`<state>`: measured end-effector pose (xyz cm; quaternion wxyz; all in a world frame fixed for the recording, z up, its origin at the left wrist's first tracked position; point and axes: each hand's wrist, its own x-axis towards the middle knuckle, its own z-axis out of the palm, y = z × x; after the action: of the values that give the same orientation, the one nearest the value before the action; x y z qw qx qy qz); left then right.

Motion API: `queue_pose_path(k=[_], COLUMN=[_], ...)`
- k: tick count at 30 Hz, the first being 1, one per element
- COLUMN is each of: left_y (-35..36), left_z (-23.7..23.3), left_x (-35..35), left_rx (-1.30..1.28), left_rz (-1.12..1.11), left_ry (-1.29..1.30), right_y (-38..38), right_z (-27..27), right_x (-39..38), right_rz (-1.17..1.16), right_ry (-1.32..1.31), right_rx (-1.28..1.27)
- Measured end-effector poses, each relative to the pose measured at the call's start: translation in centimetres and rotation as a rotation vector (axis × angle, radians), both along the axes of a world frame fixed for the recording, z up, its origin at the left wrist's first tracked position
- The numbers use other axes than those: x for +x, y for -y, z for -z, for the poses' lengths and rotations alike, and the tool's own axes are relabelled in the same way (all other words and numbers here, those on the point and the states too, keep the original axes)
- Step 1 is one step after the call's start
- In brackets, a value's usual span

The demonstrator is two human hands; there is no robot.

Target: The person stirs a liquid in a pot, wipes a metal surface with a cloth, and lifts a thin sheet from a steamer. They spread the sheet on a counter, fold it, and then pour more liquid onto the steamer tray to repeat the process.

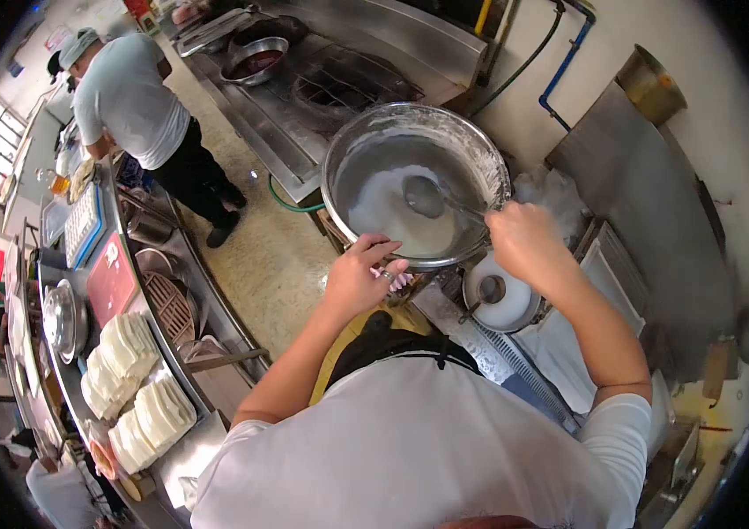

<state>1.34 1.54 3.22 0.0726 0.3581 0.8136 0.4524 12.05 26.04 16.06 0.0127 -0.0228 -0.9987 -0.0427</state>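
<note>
A large steel bowl (332,181) stands in front of me, with pale, milky liquid (374,198) inside and white residue on its inner wall. My right hand (522,236) is closed around the handle of a ladle (425,196), whose round head lies in the liquid. At the bowl's near rim, my left hand (361,275) grips the edge with bent fingers. Just below its thumb shows a pink and white thing (399,280), perhaps cloth, mostly hidden. Below my right wrist stands a white-filled pot (511,304) with a second ladle (491,289) in it.
Behind the bowl is a steel stove (339,84) holding a smaller metal bowl (255,62). A counter on the left carries stacked white sheets (119,366), a pink board (113,280) and a lidded metal pot (64,319). Another person (132,101) bends over that counter's far end.
</note>
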Motion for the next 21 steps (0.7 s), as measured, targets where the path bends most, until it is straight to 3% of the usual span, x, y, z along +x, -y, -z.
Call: queue_pose_path(k=[3, 7, 10, 13, 17, 21], left_y=[0.5, 1.2, 0.9, 0.4, -0.4, -1.8], left_z=[-0.3, -2.7, -3.0, -3.3, -3.1, -3.1], left_x=[-1.9, -4.8, -7.5, -9.1, -9.6, -9.5], left_rx=[0.150, 0.163, 0.262, 0.293, 0.317, 0.338], left_rz=[-0.025, -0.176, -0.164, -0.146, -0.108, -0.083], left_ry=[0.004, 0.027, -0.027, -0.062, -0.094, -0.083], right_y=[2.2, 3.7, 1.9, 1.9, 4.6, 4.7], right_z=[-4.2, -2.5, 0.9, -0.5, -5.1, -1.9], right_x=[0.6, -0.5, -1.8, -0.9, -0.7, -2.2], right_rz=[-0.005, 0.083, 0.162, 0.171, 0.063, 0.102], right_ry=[0.123, 0.074, 0.024, 0.121, 0.225, 0.096], right_rx=[-0.013, -0.089, -0.072, 0.042, -0.012, -0.044])
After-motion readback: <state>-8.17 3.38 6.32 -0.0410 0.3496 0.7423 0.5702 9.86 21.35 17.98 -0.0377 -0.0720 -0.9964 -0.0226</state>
